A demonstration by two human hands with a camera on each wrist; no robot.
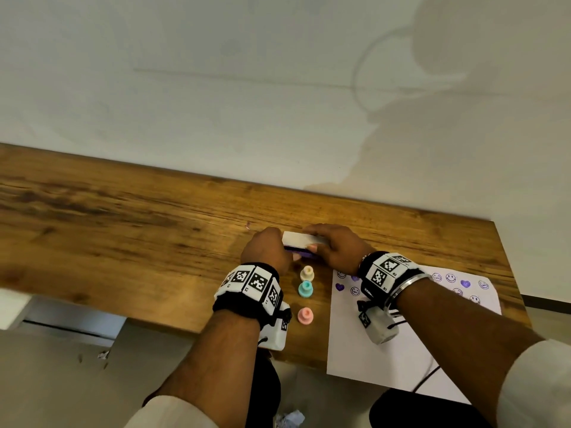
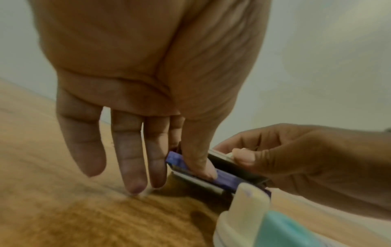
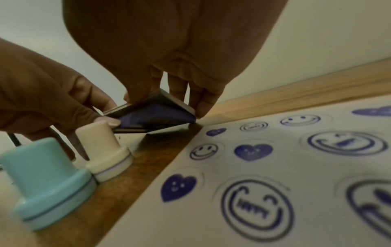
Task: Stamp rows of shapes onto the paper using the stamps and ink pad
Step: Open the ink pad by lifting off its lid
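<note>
Paper (image 1: 401,344) is lying nearest, overhanging the front edge of the wooden table (image 1: 123,211), its far part carrying rows of purple hearts and smiley faces; it is thin and limp, so it is likely to shift if dragged. Just left of it, three stamps are standing upright in a line: pink stamp (image 1: 305,315), teal stamp (image 1: 305,288), cream stamp (image 1: 307,273). Each looks light and rigid, best taken by the narrow handle. Beyond them, the ink pad (image 1: 301,244) is resting on the table with its white lid partly raised. The left hand (image 1: 267,251) is pinching the case's near edge, thumb on the purple pad. The right hand (image 1: 336,248) is gripping the lid with curled fingers. The case appears small, stiff and light; hold it by its edges, since the pad is staining.
</note>
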